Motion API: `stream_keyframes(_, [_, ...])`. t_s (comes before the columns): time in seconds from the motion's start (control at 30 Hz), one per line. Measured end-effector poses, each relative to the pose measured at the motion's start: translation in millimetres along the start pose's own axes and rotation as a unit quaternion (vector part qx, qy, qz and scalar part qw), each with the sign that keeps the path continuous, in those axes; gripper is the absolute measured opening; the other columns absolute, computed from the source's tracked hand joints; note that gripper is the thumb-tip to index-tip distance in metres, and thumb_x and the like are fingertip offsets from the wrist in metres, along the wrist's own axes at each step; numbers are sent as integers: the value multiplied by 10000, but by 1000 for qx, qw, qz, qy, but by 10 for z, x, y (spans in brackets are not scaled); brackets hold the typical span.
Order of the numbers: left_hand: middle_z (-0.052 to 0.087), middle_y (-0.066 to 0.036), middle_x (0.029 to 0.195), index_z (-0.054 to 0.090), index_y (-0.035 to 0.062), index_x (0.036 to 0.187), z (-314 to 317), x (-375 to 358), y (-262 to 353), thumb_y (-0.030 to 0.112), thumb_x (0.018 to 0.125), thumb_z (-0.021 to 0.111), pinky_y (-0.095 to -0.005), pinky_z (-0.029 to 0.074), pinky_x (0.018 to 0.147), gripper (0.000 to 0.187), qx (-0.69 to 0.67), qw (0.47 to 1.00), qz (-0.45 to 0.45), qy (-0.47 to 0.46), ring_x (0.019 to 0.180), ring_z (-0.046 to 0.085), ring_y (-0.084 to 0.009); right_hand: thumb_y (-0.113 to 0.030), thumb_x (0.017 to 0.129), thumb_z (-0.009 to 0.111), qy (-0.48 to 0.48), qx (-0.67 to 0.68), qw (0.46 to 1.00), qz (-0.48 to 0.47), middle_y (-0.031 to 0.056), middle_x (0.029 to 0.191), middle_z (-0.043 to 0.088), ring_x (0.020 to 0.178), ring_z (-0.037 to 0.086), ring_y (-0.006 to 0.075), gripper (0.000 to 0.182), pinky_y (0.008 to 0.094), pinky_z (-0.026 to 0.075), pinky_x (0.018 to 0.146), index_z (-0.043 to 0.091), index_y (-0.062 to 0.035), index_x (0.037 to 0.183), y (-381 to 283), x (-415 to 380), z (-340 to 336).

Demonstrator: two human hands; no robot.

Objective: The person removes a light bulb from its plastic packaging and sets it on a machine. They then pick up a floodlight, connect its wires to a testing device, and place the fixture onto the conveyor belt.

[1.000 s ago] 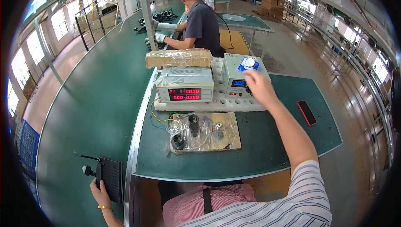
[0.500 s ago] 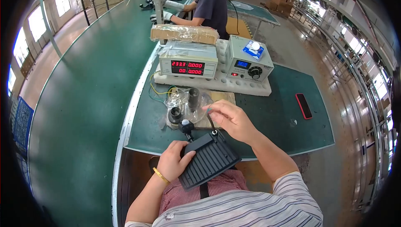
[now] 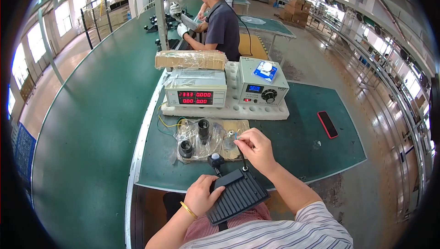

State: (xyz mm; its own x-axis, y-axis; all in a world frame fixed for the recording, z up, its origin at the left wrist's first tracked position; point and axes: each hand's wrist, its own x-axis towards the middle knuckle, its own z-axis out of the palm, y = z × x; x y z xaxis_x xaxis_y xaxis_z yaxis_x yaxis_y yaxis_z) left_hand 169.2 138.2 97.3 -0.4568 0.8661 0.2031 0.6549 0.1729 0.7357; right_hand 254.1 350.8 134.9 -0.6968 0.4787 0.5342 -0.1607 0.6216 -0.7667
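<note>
The left hand [image 3: 199, 196] is curled over the finned black unit [image 3: 240, 194], held above the lap by the bench's [image 3: 293, 164] near edge. The right hand [image 3: 257, 150] pinches its cable [image 3: 242, 157] between thumb and fingers. A holed foam tray [image 3: 229, 113] carries the meter [image 3: 196, 88] and dial box [image 3: 261, 84]. The taped carton's [image 3: 190, 59] contents are hidden.

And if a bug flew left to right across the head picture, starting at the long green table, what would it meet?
Long green table → left-hand fingers → right-hand fingers → cardboard boxes → red-edged phone.
</note>
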Motion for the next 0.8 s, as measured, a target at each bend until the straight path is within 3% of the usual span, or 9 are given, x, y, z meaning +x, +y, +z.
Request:
stream_keyframes(0.03, [615, -167, 979, 607, -10, 1031, 18, 7, -14, 226, 821, 686, -376, 503, 780, 326, 6, 1000, 8, 4, 897, 610, -343, -38, 856, 659, 12, -34, 999, -41, 58, 886, 629, 734, 585, 80, 90, 243, 484, 640, 584, 2, 885, 10, -15, -15])
stream_keyframes(0.13, [613, -166, 975, 603, -8, 1027, 42, 42, -47, 214, 816, 687, -379, 502, 779, 317, 10, 1000, 18, 18, 895, 607, -344, -77, 906, 598, 19, 221, 971, 83, 89, 925, 635, 813, 594, 128, 82, 268, 479, 684, 535, -31, 930, 78, -55, -23])
stream_keyframes(0.17, [612, -166, 973, 602, -7, 1025, 45, 41, -55, 210, 815, 687, -380, 502, 779, 314, 7, 1000, 13, 18, 894, 605, -344, -129, 948, 524, 6, 343, 925, 166, 117, 951, 642, 870, 592, 172, 70, 297, 463, 744, 510, -68, 979, 74, -72, -74])
stream_keyframes(0.23, [608, -169, 977, 600, -2, 1032, 47, 72, -85, 197, 817, 680, -383, 499, 782, 303, 15, 999, 34, 27, 898, 601, -343, -164, 965, 476, -11, 479, 847, 231, 134, 984, 648, 848, 596, 179, 80, 304, 450, 768, 500, -89, 981, 162, -61, -149])
stream_keyframes(0.27, [609, -167, 979, 599, -1, 1035, 51, 87, -91, 200, 817, 680, -384, 499, 784, 308, 21, 999, 40, 26, 903, 601, -340, -145, 962, 466, -7, 502, 830, 242, 110, 925, 640, 844, 594, 178, 71, 314, 440, 796, 499, -86, 982, 142, -61, -168])
stream_keyframes(0.47, [610, -160, 991, 595, 2, 1048, 158, 144, -138, 208, 814, 681, -385, 495, 794, 323, 25, 998, 49, 20, 918, 600, -334, -184, 967, 496, -9, 383, 894, 230, 34, 802, 566, 800, 544, 130, 156, 283, 416, 781, 566, -50, 929, 182, -117, -170])
stream_keyframes(0.63, [608, -141, 997, 588, 17, 1060, 278, 193, -202, 233, 809, 683, -392, 488, 789, 345, 44, 995, 74, 41, 905, 596, -325, -201, 967, 529, 34, 144, 972, 182, -3, 737, 539, 696, 486, 79, 203, 238, 406, 675, 584, -17, 901, 314, -112, -94])
stream_keyframes(0.77, [600, -140, 1019, 582, 23, 1071, 350, 205, -205, 231, 801, 691, -398, 485, 794, 358, 57, 994, 83, 41, 905, 594, -331, -199, 947, 564, 29, -58, 978, 196, -17, 662, 521, 606, 446, 52, 214, 230, 376, 558, 579, 3, 875, 455, -45, -65])
stream_keyframes(0.8, [600, -138, 1018, 582, 25, 1072, 366, 208, -205, 234, 802, 690, -398, 484, 793, 358, 61, 994, 83, 40, 902, 593, -331, -203, 927, 580, 18, -76, 973, 216, 30, 667, 548, 601, 483, 96, 222, 264, 399, 567, 582, 11, 871, 467, -17, -70])
